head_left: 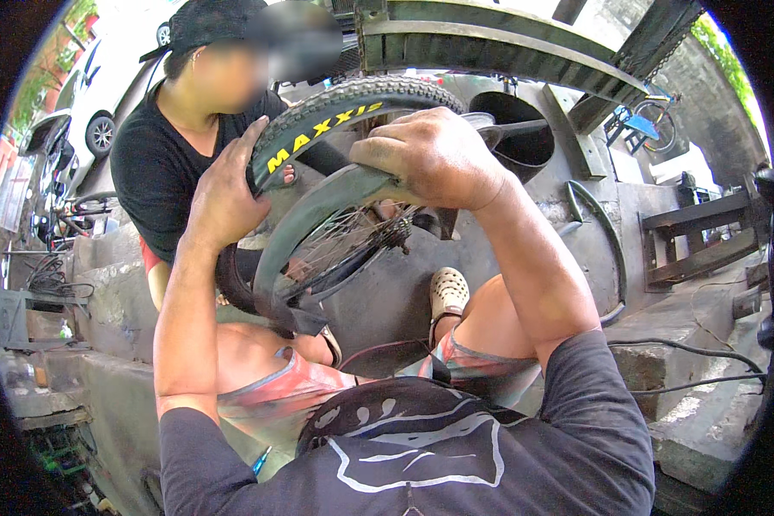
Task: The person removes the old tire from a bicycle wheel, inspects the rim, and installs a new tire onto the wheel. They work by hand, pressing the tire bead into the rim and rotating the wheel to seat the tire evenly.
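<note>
The bicycle wheel [335,232] is held up in front of the person's chest, above the knees, with its knobby tyre [335,112] arching over the top and a loose grey inner tube [318,215] curling out beneath the tread. The left hand [228,193] presses flat against the tyre's left sidewall, fingers spread rather than closed around it, while the right hand [434,159] is curled down over the top of the tyre and tube, gripping them. With one hand only pressing, the wheel could twist or slip toward the concrete floor [387,301] if the right grip loosens. The tube, slack and partly out, looks likely to get pinched between tyre and rim. The spokes [340,245] and sprocket [396,230] sit close below the right hand, so a slip could catch fingers. A second person [181,146] stands just behind the wheel and could be bumped.
</note>
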{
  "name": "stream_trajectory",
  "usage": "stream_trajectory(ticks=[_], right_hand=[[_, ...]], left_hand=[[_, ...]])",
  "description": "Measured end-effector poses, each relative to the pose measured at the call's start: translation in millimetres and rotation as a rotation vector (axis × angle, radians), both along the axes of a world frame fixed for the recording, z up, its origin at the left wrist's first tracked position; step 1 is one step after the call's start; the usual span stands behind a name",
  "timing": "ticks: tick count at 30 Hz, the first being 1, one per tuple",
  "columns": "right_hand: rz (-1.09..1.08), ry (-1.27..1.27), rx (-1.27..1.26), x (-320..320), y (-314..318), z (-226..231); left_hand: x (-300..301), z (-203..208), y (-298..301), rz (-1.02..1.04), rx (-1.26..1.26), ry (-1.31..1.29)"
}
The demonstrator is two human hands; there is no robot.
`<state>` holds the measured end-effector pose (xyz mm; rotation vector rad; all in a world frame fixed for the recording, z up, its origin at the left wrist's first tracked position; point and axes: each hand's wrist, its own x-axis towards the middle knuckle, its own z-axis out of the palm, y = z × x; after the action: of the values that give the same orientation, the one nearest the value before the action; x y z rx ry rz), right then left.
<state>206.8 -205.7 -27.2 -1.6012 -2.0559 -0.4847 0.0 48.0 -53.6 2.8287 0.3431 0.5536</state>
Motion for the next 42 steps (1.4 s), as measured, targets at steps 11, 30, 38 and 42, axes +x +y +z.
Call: stream_trajectory(ticks=[11,30,38,42], right_hand=[[-0.139,0.046,-0.070,2,3,-12],[-0.261,0.082,-0.062,22,-24,-12],[-0.321,0.076,-0.029,23,-17,-14],[-0.337,0.004,0.050,27,-19,-21]], left_hand=[[-6,0,-12,-0.106,-0.040,-0.057],[-27,-9,27,-0.162,-0.074,0.043],[-34,-13,26,-0.169,-0.061,0.044],[-34,-10,20,-0.192,-0.070,0.048]])
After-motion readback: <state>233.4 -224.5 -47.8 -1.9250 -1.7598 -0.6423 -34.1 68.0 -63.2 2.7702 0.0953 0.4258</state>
